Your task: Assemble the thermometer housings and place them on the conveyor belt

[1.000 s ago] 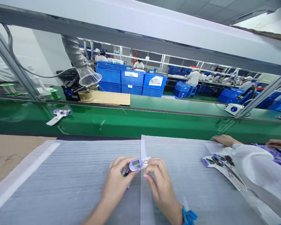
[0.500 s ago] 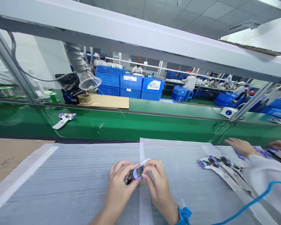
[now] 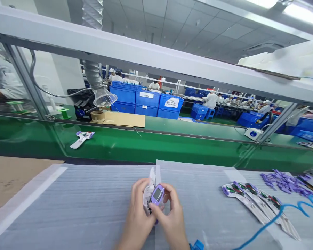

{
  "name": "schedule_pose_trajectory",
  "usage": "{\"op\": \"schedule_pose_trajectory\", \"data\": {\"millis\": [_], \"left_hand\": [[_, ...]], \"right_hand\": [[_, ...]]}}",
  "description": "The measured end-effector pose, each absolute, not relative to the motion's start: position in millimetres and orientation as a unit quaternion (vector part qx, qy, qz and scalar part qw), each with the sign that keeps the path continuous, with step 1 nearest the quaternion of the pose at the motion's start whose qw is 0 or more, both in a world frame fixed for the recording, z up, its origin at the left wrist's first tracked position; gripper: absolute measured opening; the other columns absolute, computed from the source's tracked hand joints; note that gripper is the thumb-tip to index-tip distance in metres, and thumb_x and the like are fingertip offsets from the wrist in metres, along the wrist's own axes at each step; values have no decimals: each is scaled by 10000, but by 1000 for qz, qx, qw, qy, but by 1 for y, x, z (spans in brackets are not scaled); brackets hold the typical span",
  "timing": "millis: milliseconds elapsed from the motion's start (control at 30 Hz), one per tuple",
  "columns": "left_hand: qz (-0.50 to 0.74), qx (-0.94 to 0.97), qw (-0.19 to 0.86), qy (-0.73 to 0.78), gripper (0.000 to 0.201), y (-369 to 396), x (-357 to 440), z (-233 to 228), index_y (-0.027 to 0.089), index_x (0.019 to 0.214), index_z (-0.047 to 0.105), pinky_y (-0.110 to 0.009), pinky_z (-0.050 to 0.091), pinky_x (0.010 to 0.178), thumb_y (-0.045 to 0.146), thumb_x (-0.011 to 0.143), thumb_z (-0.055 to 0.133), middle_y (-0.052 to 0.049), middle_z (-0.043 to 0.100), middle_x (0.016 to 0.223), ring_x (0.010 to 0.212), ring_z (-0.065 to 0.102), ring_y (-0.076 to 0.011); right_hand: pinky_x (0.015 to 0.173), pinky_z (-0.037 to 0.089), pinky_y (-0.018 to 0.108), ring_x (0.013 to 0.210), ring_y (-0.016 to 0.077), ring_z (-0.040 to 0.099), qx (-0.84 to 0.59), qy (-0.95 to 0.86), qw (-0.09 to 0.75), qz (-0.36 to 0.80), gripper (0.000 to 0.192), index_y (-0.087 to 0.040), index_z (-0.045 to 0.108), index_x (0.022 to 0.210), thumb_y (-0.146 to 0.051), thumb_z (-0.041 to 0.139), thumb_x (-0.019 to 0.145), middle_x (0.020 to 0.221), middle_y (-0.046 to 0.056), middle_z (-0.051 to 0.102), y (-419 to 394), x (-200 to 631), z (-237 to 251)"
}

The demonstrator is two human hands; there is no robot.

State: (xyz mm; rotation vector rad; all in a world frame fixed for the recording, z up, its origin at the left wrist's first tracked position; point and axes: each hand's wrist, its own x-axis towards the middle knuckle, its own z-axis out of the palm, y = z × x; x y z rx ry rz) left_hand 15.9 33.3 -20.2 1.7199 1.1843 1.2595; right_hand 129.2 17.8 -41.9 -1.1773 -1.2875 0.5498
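two bare hands grip one small lilac device over ribbed white foam.

the left hand (image 3: 138,217) and right hand (image 3: 172,218) both clasp the lilac device (image 3: 156,195), near centre, its grey screen upward. to the right lie about four white shells (image 3: 250,205), a purple parts pile (image 3: 284,180), one coiled blue cord (image 3: 289,208). far off, six blue crates (image 3: 146,102), labels unreadable.

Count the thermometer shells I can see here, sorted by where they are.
In the hands: 1 thermometer shell
On the green conveyor belt: 1
Laid out on the foam sheet at right: about 3, overlapping
Total: about 5
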Motion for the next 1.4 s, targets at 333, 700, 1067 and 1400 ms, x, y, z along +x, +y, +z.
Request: {"op": "schedule_pose_trajectory", "data": {"millis": [333,700,1067,1400], "left_hand": [[412,504,688,321,524,37,13,-13,311,1356,280,-353,357,991,311,885,508,-47,488,1338,1186,485,-229],[403,674,510,351,533,36,11,-21,317,1351,328,-375,329,1039,122,865,430,-29,465,1348,1233,438,-224],[429,665,510,336,517,37,14,-24,257,1332,382,-381,417,995,89,845,427,-67,535,1261,1127,539,-221],[410,696,447,384,442,29,13,-13,289,1223,479,-262,541,742,145,810,550,-27,583,1137,940,602,-176]], "right_hand": [[624,397,264,679,149,461,-491,-557,612,273,417,-220,551,1098,-396,690,746,883,13,577,17,142,-32],[694,373,272,738,165,444,-497,-609,573,231,411,-244,584,1044,-494,697,739,856,-9,563,12,144,-21],[707,389,294,759,179,462,-497,-610,568,242,410,-251,584,1096,-523,627,792,870,9,574,10,142,-26],[744,432,357,898,237,504,-520,-632,548,175,501,-224,558,1067,-615,602,757,982,65,509,7,134,-28]]}}
